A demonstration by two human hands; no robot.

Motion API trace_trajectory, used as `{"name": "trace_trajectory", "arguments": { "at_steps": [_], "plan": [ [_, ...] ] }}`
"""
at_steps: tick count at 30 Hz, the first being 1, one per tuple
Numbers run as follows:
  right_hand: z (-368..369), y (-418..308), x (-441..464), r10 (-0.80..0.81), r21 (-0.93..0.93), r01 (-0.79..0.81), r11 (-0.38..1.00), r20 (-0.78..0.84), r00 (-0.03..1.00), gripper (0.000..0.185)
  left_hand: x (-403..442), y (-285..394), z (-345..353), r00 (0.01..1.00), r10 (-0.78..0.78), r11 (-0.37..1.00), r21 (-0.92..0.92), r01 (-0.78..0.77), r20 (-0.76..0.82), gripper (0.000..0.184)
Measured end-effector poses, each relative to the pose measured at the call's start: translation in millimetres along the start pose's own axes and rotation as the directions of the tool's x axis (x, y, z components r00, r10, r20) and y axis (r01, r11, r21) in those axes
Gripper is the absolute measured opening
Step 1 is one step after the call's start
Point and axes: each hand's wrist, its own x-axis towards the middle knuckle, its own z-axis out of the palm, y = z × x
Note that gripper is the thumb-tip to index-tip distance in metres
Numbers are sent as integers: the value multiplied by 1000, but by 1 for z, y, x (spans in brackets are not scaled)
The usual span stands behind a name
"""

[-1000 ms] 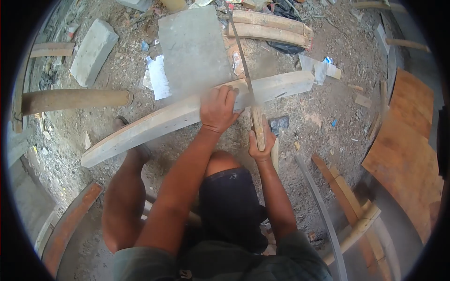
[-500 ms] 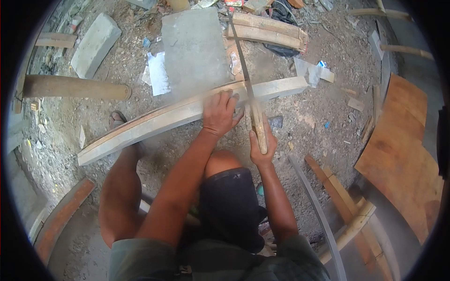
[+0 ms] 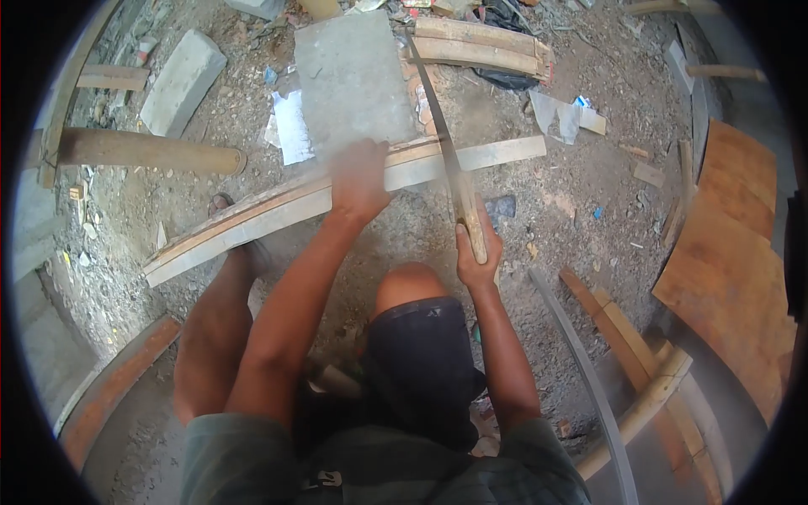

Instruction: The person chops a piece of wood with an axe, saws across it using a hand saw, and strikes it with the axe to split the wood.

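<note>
A long pale wooden beam (image 3: 278,214) lies slantwise in front of me, with a thinner brownish strip along its far side. My left hand (image 3: 360,181) is wrapped over the beam left of the saw; its fingers are partly hidden and blurred. In my right hand (image 3: 480,252) is the wooden handle of a handsaw (image 3: 436,109), held closed with the thumb along the grip. The long dark blade crosses the beam right of my left hand and points away from me. Whether its teeth are in a cut cannot be made out.
A flat grey slab (image 3: 349,80) and short timber pieces (image 3: 475,46) lie beyond the beam. At left are a concrete block (image 3: 183,84) and a round pole (image 3: 151,151). Plywood sheets (image 3: 724,261), a metal bar (image 3: 581,362) and bamboo (image 3: 644,404) are at right.
My left hand has shifted left along the beam, away from the saw blade. The right hand still grips the saw, a little lower and further right. The view has tilted slightly.
</note>
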Motion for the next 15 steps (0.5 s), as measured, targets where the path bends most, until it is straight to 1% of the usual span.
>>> {"name": "trace_trajectory", "arguments": {
  "at_steps": [1, 2, 4, 5, 7, 8, 10, 12, 13, 14, 15],
  "plan": [
    [1, 0, 5, -1, -2, 1, 1000, 0, 1000, 57, 3, 2, -8, 999, 4, 999, 47, -5, 32, 86],
    [8, 1, 15, -127, -49, 124, 991, -61, 990, 57, 9, 2, -15, 1000, 1, 999, 48, -3, 30, 86],
    [18, -12, 36, -266, -99, 256, 962, -112, 957, 56, 29, -4, -26, 994, 89, 993, 78, -84, -57, 84],
    [21, -21, 43, -162, 16, 165, 986, -124, 979, 56, 38, -6, -30, 994, 85, 994, 80, -80, -63, 84],
    [26, -30, 53, -66, 128, 82, 988, -120, 991, 56, 58, -10, -37, 988, 134, 986, 107, -126, -74, 85],
    [28, -31, 61, -80, 101, 92, 991, -123, 989, 58, 66, -13, -40, 987, 131, 987, 106, -122, -90, 85],
    [33, -28, 68, -86, 68, 94, 993, -119, 989, 60, 73, -19, -39, 983, 178, 974, 155, -168, -48, 84],
    [38, -24, 80, -339, -128, 322, 938, -152, 928, 60, 79, -23, -32, 981, 181, 976, 132, -171, -71, 84],
    [38, -23, 83, -329, -131, 311, 941, -148, 933, 60, 78, -26, -28, 980, 181, 979, 115, -171, -85, 83],
    [37, -22, 84, -245, -51, 240, 969, -132, 961, 61, 76, -30, -24, 982, 176, 980, 110, -168, -70, 83],
    [38, -24, 89, -167, 30, 171, 985, -111, 980, 61, 79, -36, -22, 968, 211, 977, 39, -208, -133, 83]
  ]
}}
